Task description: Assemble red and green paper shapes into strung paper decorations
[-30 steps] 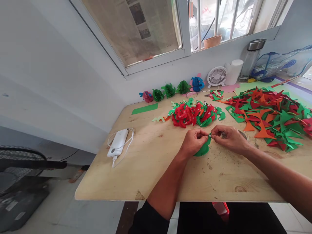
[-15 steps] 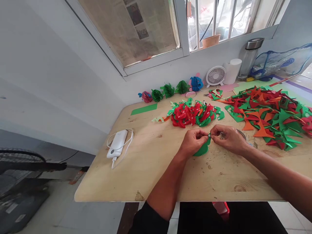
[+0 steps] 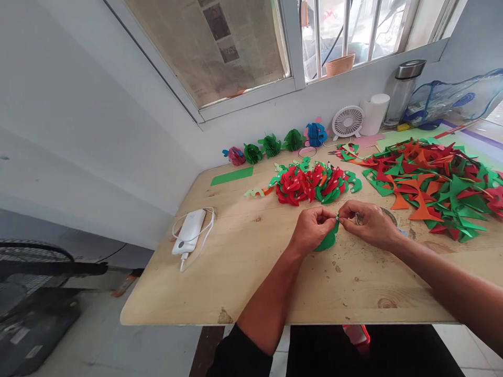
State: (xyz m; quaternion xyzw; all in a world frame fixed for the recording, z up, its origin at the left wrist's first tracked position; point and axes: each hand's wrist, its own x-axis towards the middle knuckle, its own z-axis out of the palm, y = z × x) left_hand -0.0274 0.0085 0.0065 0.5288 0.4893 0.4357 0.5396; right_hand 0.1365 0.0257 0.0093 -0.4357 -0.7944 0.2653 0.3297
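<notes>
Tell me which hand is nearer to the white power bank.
Left. The left hand is to the right of the white power bank, well apart from it; the right hand is farther away, beyond the left hand.

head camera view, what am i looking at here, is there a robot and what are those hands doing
There is no robot: these are a person's bare hands, seen from a camera worn on the head, looking forward and down. The left hand holds green paper above the table. The right hand has its fingertips at the paper's upper end; what exactly they grip is too small to tell. Beyond the hands lies a pile of red and green cutouts, with scraps to the right. On the left is a white device with a cable. Paper figures and a small fan stand near the wall.
</notes>
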